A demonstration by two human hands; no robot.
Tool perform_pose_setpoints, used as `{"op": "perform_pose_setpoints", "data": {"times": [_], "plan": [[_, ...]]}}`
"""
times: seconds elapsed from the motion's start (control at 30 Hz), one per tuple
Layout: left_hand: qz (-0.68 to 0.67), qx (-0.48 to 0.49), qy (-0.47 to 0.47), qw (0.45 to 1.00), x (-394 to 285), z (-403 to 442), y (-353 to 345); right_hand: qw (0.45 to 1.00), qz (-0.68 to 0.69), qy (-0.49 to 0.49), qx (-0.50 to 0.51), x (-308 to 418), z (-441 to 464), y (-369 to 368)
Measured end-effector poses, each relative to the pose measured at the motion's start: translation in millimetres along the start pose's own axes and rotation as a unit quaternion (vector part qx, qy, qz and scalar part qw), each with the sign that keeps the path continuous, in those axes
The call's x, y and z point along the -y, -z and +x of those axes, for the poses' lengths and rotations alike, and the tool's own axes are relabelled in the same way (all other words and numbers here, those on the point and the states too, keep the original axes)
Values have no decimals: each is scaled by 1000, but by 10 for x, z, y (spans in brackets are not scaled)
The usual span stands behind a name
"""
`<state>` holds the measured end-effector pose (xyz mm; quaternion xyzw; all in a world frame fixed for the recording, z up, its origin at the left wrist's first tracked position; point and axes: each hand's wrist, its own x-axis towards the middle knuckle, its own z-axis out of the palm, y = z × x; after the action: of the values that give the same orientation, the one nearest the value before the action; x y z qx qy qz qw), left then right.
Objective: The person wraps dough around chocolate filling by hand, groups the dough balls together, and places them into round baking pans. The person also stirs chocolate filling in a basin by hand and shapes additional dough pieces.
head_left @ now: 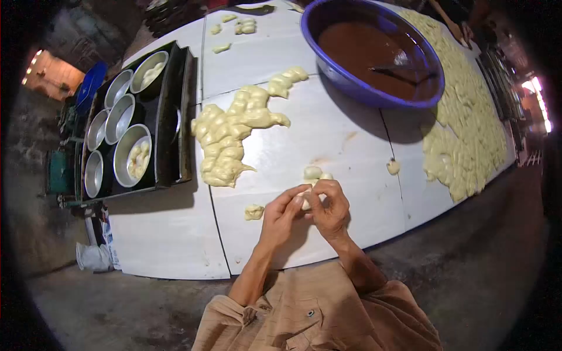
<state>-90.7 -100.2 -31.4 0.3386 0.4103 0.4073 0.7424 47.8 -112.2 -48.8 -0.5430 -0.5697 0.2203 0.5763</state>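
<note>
From my feed: small dough piece [305, 204] pinched btwn fingertips of L hand [278, 215] & R hand [330, 212], both curled in, nr the white tabletop's [328, 137] close edge; rounded dough lumps [312, 173] just beyond; dough scrap [254, 212] off L; lumpy dough slab [225, 134] farther up-L; blue basin [351, 83] w/ brown liquid [363, 47] up-R; black tray [168, 117] of round metal tins [120, 119] far L.

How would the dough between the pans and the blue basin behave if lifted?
The dough would probably sag, since it lies spread out with rounded, lumpy edges. It might stretch or tear where it narrows toward the basin. Its shiny surface suggests it could be slippery.
</note>
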Motion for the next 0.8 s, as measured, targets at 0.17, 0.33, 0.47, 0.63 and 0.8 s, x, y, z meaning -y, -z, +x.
{"op": "perform_pose_setpoints", "data": {"times": [0.17,0.33,0.47,0.63,0.8], "plan": [[62,-49,23,997,294,-133,-15,974,-113,-173,94,32,-225,188],[93,-58,54,992,323,-148,-59,971,-27,-172,167,131,-448,452],[310,-93,-4,946,159,-140,-60,947,100,-289,97,-37,-290,527],[372,-55,-68,924,90,-3,-46,948,-152,-234,152,-352,27,470],[461,-15,-120,879,118,53,-132,956,-209,-188,79,-392,-5,467]]}}
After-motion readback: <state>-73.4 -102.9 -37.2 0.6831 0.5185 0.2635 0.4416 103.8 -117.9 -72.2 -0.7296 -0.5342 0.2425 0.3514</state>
